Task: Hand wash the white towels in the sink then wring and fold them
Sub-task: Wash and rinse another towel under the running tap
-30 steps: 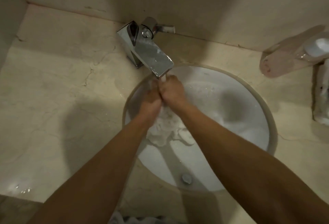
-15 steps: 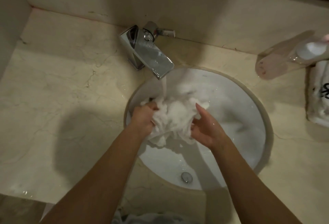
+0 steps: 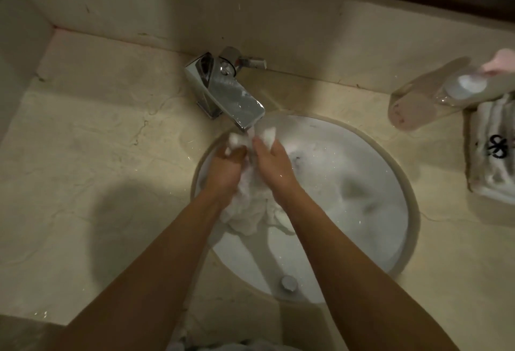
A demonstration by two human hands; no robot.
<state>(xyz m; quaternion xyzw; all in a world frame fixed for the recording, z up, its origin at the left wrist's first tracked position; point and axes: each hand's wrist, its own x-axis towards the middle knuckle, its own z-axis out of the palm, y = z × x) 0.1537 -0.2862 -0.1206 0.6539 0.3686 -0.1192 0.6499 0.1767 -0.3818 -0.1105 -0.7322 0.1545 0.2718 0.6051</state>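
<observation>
- Both forearms extend from the lower edge of the view and converge over the far left part of the sink (image 3: 401, 183), directly below the faucet (image 3: 225, 91) spout.
- The left hand (image 3: 227, 165) has its fingers curled and clamped around the upper bunch of the white towel (image 3: 248, 211); a tuft of cloth protrudes above its knuckles.
- The right hand (image 3: 274, 162) is also wrapped around the towel, fingers closed on the cloth, with a second tuft showing above its fingertips.
- The two hands press close together, nearly touching.
- The towel is wet, crumpled and soft; its lower part hangs bunched between the wrists, inside the basin.
- The sink is a round, smooth white bowl set under a veined beige stone counter (image 3: 83, 155); a metal drain plug (image 3: 288, 282) sits near its front.
- The faucet is angular polished chrome with a flat, wide spout.
- A folded white towel with a black emblem (image 3: 493, 155) lies on the counter at the right, beside a clear plastic item (image 3: 423, 99).
</observation>
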